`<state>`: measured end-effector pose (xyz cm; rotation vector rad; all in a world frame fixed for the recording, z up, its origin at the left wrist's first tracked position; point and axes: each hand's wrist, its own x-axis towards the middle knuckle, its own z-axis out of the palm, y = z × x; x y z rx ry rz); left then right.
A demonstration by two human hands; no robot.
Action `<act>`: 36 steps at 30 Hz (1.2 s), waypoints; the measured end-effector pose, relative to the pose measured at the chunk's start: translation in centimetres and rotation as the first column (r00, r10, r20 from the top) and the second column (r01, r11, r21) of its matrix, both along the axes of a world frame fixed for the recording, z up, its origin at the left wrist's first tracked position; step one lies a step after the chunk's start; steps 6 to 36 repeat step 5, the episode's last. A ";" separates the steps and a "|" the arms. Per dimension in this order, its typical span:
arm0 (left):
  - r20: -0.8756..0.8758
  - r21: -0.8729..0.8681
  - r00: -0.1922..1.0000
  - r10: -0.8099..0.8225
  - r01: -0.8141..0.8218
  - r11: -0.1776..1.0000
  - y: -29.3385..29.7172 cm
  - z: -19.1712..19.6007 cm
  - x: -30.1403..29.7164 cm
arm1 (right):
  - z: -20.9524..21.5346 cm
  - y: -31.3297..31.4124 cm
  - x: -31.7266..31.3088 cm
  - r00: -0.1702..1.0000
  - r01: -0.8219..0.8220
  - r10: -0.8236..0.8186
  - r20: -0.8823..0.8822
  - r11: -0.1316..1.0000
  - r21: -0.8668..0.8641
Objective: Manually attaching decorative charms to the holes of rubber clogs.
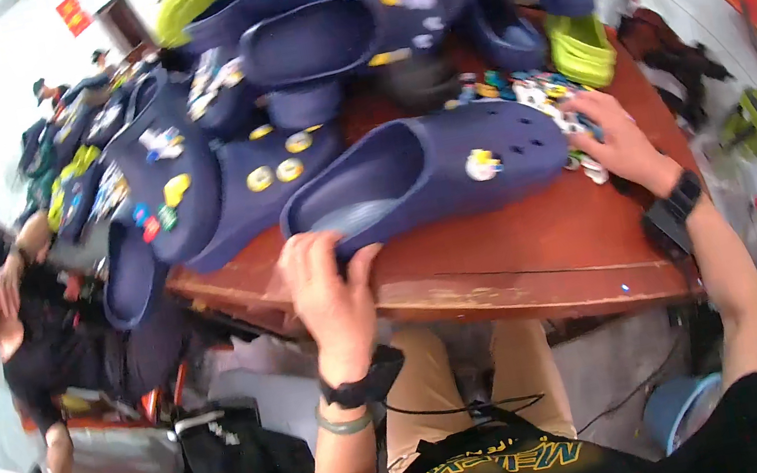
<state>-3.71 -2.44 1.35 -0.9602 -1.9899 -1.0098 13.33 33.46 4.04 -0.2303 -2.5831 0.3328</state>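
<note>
A navy foam clog [493,140] lies across the table before me, toe to the right. A white and yellow charm [484,164] sits in one of its holes. My left hand [326,281] grips the clog's heel edge, thumb below the rim and fingers over the side. Beyond the toe, my right hand [622,138] reaches into a pile of small colourful shoe charms [541,93]. Its fingers are bent but apart over the charms, and none is plainly held.
More navy clogs with charms [257,177] are heaped at the far left and back. A lime green clog [580,49] stands behind the charms. The reddish-brown table's front edge [529,286] crosses before my lap. Another person [61,333] sits at the left. A blue bucket [678,412] stands lower right.
</note>
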 end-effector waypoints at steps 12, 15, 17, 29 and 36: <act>-0.017 0.038 0.999 -0.048 0.049 0.998 0.1 0.0 -0.4 | -1.6 1.8 -3.4 0.995 -0.057 0.053 -0.079 0.997 -0.053; -0.017 0.038 0.999 -0.048 0.049 0.998 0.1 0.0 -0.4 | -1.6 1.8 -3.4 0.995 -0.057 0.053 -0.079 0.997 -0.053; -0.017 0.038 0.999 -0.048 0.049 0.998 0.1 0.0 -0.4 | -1.6 1.8 -3.4 0.995 -0.057 0.053 -0.079 0.997 -0.053; -0.017 0.038 0.999 -0.048 0.049 0.998 0.1 0.0 -0.4 | -1.6 1.8 -3.4 0.995 -0.057 0.053 -0.079 0.997 -0.053; -0.017 0.038 0.999 -0.048 0.049 0.998 0.1 0.0 -0.4 | -1.6 1.8 -3.4 0.995 -0.057 0.053 -0.079 0.997 -0.053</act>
